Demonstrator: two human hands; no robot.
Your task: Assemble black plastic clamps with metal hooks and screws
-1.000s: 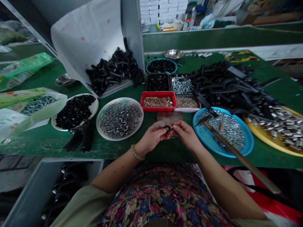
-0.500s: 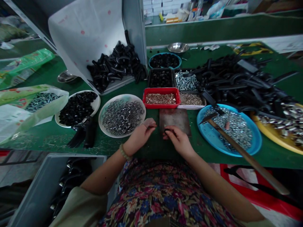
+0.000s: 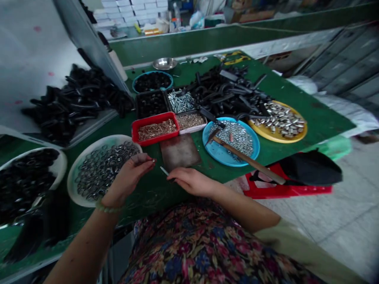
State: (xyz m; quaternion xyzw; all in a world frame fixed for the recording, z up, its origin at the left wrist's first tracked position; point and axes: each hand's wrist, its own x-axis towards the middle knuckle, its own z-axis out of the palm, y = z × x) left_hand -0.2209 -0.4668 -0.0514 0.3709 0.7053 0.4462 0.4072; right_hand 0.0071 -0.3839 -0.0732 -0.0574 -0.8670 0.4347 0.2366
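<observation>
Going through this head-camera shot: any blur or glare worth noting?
Head view: the black tool at lower left is dark and smeared; the hammer looks clearer; the steel bowl shows bright highlights; the slim piece in the right hand is too soft to identify.

Your green tabletop [image 3: 322, 114], crowded with dishes and trays
Directly on it before you lies a flat metal plate [image 3: 179, 152], with a red tray [image 3: 157, 139] just beyond it and a white dish [image 3: 72, 175] of rings to the left; to the right sit a blue dish [image 3: 215, 150] and a yellow dish [image 3: 274, 138], a heap of black parts [image 3: 225, 94] behind them, and a shiny bowl [image 3: 165, 63] near the far edge
</observation>
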